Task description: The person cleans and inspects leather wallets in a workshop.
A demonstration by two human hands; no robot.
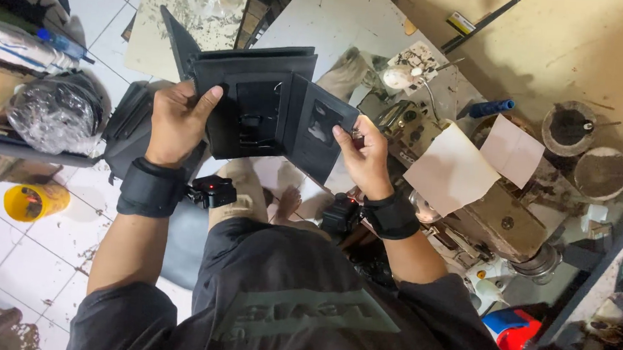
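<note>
Hands, left hand point(178, 120) and right hand point(361, 156), each gripping opened black wallet point(265, 114) near cream paper point(452, 169)

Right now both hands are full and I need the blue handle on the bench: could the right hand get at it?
Probably not at once: the right hand pinches the black folder. The blue handle lies uncovered beyond the paper, with nothing blocking it.

Black wristbands point(151, 187), small cameras attached, dark shirt point(296, 304)
</note>
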